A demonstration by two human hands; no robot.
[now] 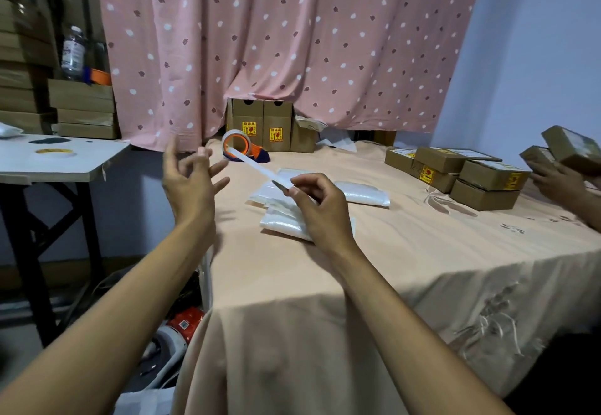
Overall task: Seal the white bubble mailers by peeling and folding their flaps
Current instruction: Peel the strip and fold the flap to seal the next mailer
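Several white bubble mailers lie on the peach tablecloth: one near me (282, 223), partly under my right wrist, another behind it (366, 194) and one to the left (264, 194). My right hand (317, 204) pinches one end of a long white peel-off strip (257, 164) that stretches up and left in the air. My left hand (190, 178) hovers above the table's left edge, fingers spread, holding nothing.
An orange tape dispenser (242, 149) stands at the back. Brown boxes (468, 172) are stacked at right, where another person's hands (553, 180) hold a box. More cartons (270, 128) sit under the pink curtain. A white side table (55, 162) stands left.
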